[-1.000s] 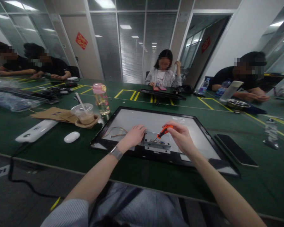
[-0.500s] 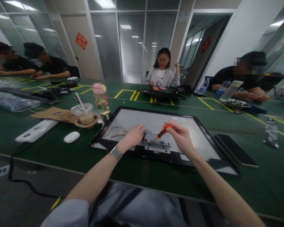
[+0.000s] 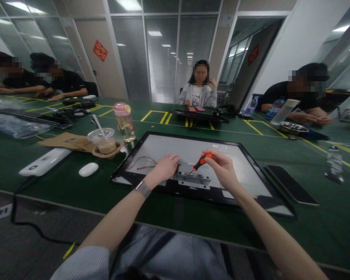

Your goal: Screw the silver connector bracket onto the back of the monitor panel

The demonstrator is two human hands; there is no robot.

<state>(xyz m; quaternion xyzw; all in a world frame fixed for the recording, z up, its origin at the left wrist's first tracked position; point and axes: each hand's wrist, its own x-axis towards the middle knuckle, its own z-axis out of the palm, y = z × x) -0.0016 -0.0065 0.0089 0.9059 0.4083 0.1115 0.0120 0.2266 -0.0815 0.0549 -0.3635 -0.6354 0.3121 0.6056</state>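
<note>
My right hand [image 3: 221, 165] is closed around the orange and black handle of a screwdriver [image 3: 200, 161]. Its thin shaft slants down and left into a silver metal bracket [image 3: 195, 180] that carries a small circuit board. At the bracket's left side, my left hand [image 3: 167, 166] lies palm down with fingers stretched out, the fingertips at the bracket's edge. Whether they press on the metal is hard to see. Under both hands lies a large flat display panel [image 3: 175, 144] with a black frame and a pale grey back. Thin wires [image 3: 142, 161] run across its left part.
Left of the panel stand a drink cup [image 3: 102, 139] in a cardboard holder, a pink-lidded bottle [image 3: 125, 124], a white case [image 3: 88, 169] and a white device [image 3: 45, 161] with a black cable. A dark phone [image 3: 291, 184] lies to the right. Several people sit around the green table [image 3: 236, 241].
My hands and the screwdriver stay almost in place. Across the table, the seated person's raised hand has moved closer to the head.
</note>
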